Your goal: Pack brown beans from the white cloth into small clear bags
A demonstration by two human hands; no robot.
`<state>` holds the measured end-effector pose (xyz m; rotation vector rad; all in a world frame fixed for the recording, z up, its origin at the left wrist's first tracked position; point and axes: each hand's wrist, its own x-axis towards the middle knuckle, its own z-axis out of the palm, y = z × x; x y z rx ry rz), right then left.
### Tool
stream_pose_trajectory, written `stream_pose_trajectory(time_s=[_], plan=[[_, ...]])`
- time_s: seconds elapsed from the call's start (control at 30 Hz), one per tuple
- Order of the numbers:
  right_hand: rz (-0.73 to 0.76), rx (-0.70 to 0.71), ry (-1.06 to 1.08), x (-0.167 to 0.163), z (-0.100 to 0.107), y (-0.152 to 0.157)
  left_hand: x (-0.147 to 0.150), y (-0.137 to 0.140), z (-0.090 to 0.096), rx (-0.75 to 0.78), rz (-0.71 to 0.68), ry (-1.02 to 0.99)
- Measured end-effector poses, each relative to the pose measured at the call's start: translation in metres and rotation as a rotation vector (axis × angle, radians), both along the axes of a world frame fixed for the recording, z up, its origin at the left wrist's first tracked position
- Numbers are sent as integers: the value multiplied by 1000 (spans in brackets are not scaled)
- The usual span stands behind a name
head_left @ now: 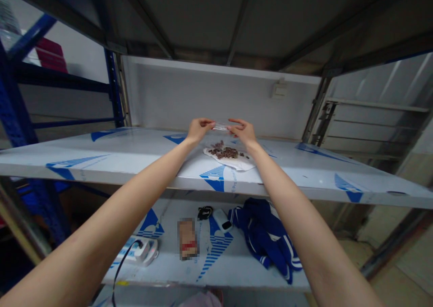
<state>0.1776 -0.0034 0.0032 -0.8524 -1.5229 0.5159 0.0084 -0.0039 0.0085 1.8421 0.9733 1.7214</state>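
Between my two hands a clear plastic bag point(221, 127) is held up over the shelf. My left hand point(200, 129) pinches its left edge with thumb and fingers. At the right edge, my right hand point(242, 130) grips it between thumb and a finger, with the index finger stretched out. Below the bag lies a heap of small dark brown pieces point(226, 152), too small to name for certain. They rest on a white cloth or paper point(241, 164) near the shelf's front edge. Whether some pieces are inside the bag I cannot tell.
The film-covered shelf point(128, 158) runs under another shelf point(203, 23) close overhead. On the lower level are a power strip point(137, 250), a blurred-out brown item point(187, 238), a small black item point(204, 213), a white device point(222, 220) and a blue garment point(265, 235). Blue posts point(13, 99) stand left.
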Motion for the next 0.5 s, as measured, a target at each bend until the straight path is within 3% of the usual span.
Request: stream_pose_trajectory(time_s=[0.3, 0.5], plan=[[-35, 18, -9, -3, 2, -4, -5, 11, -4, 34, 165, 212], [-47, 35, 20, -1, 2, 0, -2, 10, -3, 34, 83, 248]])
